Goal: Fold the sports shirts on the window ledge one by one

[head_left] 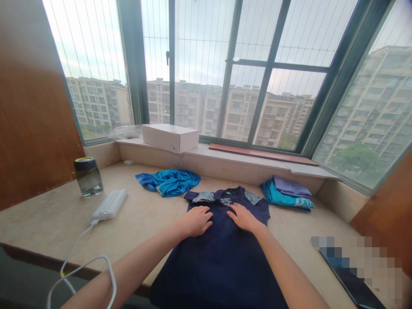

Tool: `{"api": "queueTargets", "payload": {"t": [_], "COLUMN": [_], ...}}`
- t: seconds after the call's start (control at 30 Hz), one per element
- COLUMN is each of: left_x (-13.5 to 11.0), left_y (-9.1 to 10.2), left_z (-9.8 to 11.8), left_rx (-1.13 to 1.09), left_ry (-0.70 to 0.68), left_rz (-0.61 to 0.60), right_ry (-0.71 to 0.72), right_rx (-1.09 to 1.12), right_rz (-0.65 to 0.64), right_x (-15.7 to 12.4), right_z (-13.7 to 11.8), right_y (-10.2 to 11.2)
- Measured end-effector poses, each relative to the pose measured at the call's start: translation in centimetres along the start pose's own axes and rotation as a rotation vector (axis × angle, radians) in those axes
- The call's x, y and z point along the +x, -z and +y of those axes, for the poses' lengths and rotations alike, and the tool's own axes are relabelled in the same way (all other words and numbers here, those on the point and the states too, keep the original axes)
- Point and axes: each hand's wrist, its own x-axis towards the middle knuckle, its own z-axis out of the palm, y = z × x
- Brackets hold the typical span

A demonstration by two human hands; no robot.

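A dark navy T-shirt [222,257] with grey patterned patches at the shoulders lies spread on the stone ledge, its collar toward the window and its lower part running down to the bottom of the view. My left hand [198,220] rests on the upper left of the shirt, fingers stretched out. On the upper right, just below the chest print, my right hand [241,216] lies flat with its fingers apart. The left sleeve looks folded inward. Neither hand grips the cloth.
A crumpled blue garment [172,182] lies behind left; folded garments [286,193] sit behind right. Farther left are a water bottle [88,178] and a white power bank [110,204] with its cable [77,240]. A white box [170,137] stands on the sill. A dark device [347,274], partly pixelated, lies right.
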Motion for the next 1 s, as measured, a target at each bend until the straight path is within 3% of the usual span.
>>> {"api": "queueTargets", "payload": {"t": [0.2,0.33,0.43,0.53,0.6,0.7,0.77,0.87,1.0], "left_x": [7.2,8.9,8.8,8.6,8.7,8.7,8.7,8.7,8.7], "left_y": [-1.8,-3.2,-4.3,-4.5,-4.2,-3.7,-3.7,-3.9,-4.0], "left_z": [-3.7,-4.9,-5.3,-5.6,-5.4,-4.2,-3.2,-2.2,-2.1], "left_rx": [0.033,0.05,0.016,-0.02,-0.014,-0.015,-0.056,-0.118,-0.144], "left_ry": [0.386,0.525,0.476,0.451,0.439,0.312,0.224,0.21,0.211], "left_rz": [0.078,0.154,0.166,0.148,0.174,0.223,0.159,0.023,-0.023], "right_ry": [-0.037,-0.161,-0.365,-0.495,-0.519,-0.517,-0.519,-0.55,-0.558], "right_rx": [-0.03,-0.135,-0.283,-0.383,-0.404,-0.397,-0.361,-0.272,-0.197], "right_rz": [0.008,0.166,0.258,0.255,0.232,0.198,0.17,0.152,0.238], "right_x": [0.7,0.7,0.1,-0.6,-0.8,-0.7,-0.4,-0.1,0.5], "right_z": [3.5,7.9,11.1,13.3,13.8,13.9,13.8,14.1,14.0], "right_y": [-2.7,-2.2,-1.5,-1.6,-1.8,-2.2,-2.3,-2.2,-2.3]}}
